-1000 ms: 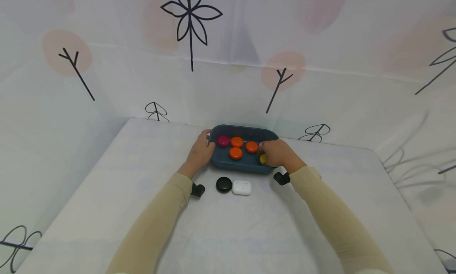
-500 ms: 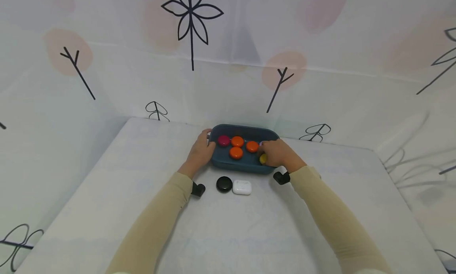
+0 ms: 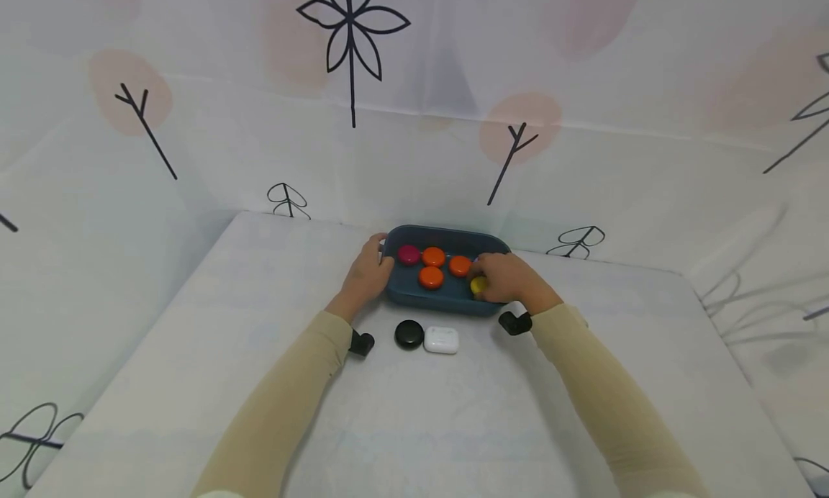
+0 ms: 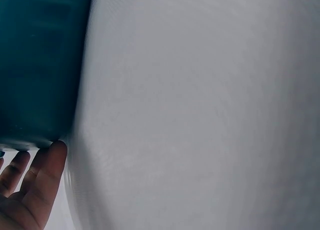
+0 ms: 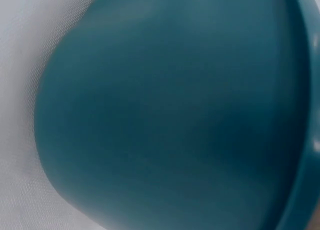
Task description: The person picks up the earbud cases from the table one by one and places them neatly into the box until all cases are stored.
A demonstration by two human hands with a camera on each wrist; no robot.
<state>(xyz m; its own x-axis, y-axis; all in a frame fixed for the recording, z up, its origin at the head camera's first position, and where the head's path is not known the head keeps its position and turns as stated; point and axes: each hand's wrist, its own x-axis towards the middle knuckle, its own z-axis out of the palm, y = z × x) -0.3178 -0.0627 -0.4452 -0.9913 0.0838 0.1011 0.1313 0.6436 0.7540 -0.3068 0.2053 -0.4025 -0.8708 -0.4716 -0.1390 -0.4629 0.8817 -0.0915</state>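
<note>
A dark blue-green tray (image 3: 447,305) stands near the back of the table. My left hand (image 3: 365,276) holds its left end, thumb at the rim; in the left wrist view the fingers (image 4: 47,175) touch the tray's outer wall. My right hand (image 3: 508,278) reaches over the right end, fingers curled down inside. They pinch a yellow round piece (image 3: 478,286), partly hidden by the hand. A bit of a purple thing shows beside the fingers. In the tray lie a crimson round piece (image 3: 409,255) and three orange ones (image 3: 431,277). The right wrist view shows only tray wall and cloth.
In front of the tray, a black round piece (image 3: 409,334) and a white rounded case (image 3: 442,340) lie side by side on the white-covered table (image 3: 427,426). A patterned cloth wall (image 3: 414,160) rises right behind the tray.
The yellow piece shows a little more beneath my right fingers, which have lifted slightly. My left hand stays on the tray's end. The head view has shifted a little.
</note>
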